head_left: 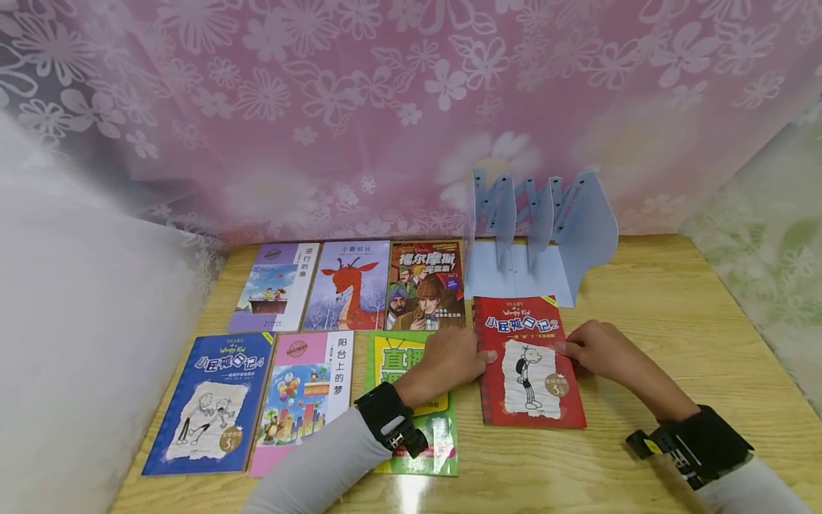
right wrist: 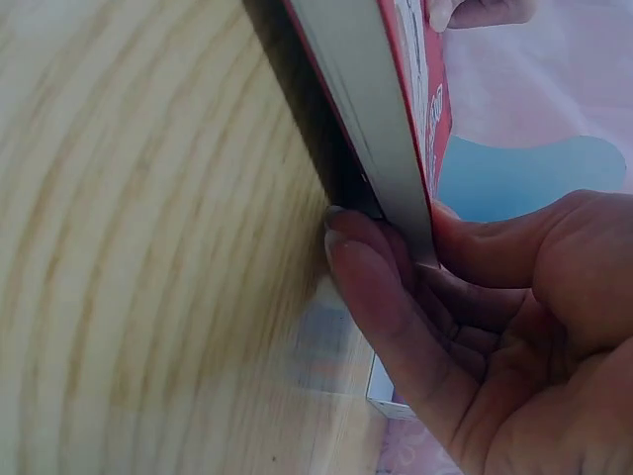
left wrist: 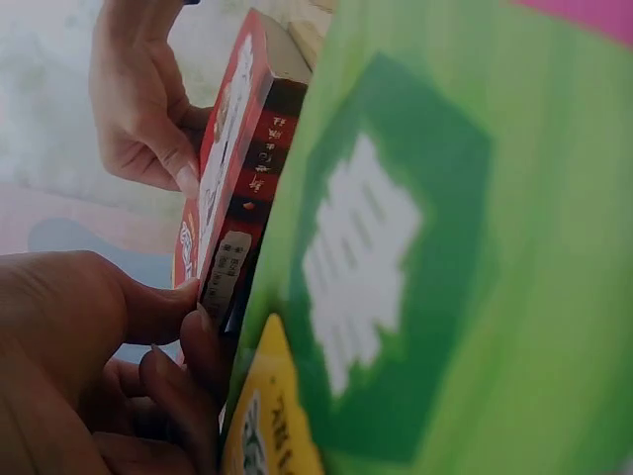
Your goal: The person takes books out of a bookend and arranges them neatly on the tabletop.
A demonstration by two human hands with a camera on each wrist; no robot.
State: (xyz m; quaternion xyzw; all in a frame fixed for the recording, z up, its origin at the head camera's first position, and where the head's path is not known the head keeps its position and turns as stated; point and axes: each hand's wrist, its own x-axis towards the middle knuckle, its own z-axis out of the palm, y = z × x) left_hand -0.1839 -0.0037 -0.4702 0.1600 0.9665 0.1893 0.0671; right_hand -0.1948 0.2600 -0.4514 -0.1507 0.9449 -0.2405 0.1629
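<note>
A red paperback book [head_left: 529, 371] with a cartoon figure on its cover lies face up between both hands, in front of the bookstand. My left hand [head_left: 452, 357] pinches its spine edge, thumb on the cover; in the left wrist view the dark spine [left wrist: 247, 208] carries a white label. On the opposite edge, my right hand [head_left: 597, 350] grips with the thumb above. The right wrist view shows that hand's fingertips [right wrist: 361, 277] under the page block [right wrist: 371, 109], with a dark gap between book and table. Beneath my left forearm, a green book [head_left: 443, 428] is partly covered.
A pale blue bookstand [head_left: 571, 221] with upright dividers stands at the back. To the left lie a blue book [head_left: 212, 400], a pink book [head_left: 302, 400], a purple-and-white book [head_left: 276, 285], a deer book [head_left: 347, 285] and a detective book [head_left: 427, 285]. A floral curtain [head_left: 359, 143] hangs behind.
</note>
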